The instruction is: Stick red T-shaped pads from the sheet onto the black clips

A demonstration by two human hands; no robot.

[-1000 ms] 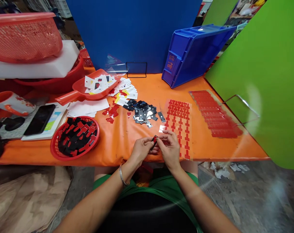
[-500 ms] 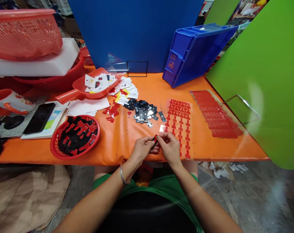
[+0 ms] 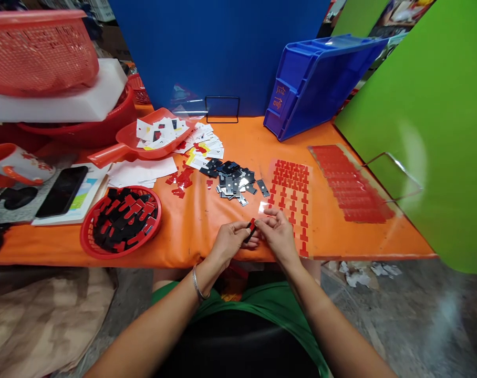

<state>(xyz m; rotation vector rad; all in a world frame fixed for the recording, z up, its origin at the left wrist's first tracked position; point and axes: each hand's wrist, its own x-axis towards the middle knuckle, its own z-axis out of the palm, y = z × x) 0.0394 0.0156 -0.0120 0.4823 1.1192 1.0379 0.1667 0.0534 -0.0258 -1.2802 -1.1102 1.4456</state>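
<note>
Over the table's front edge, my left hand (image 3: 234,240) is closed on a small black plate (image 3: 249,232) with red at its upper end. The fingers of my right hand (image 3: 278,236) are bent together at the right side of that plate; whether something tiny lies between them is hidden. Beneath and beyond the right hand lies a clear sheet (image 3: 288,210) carrying rows of red T-shaped stickers (image 3: 303,221). Ahead of both hands is a loose pile of black plates (image 3: 234,181), some of them shiny.
To the left, a red basket (image 3: 89,247) holds black-and-red pieces. Red scraps (image 3: 180,184), white cards (image 3: 209,139) and a red dustpan (image 3: 120,149) lie behind it. A phone (image 3: 63,191) and a mug (image 3: 20,163) stand far left. A blue crate (image 3: 289,105) leans at the back.
My right hand has shifted slightly to the right and its fingers have opened a little from the plate's edge. My left hand keeps its hold on the plate.
</note>
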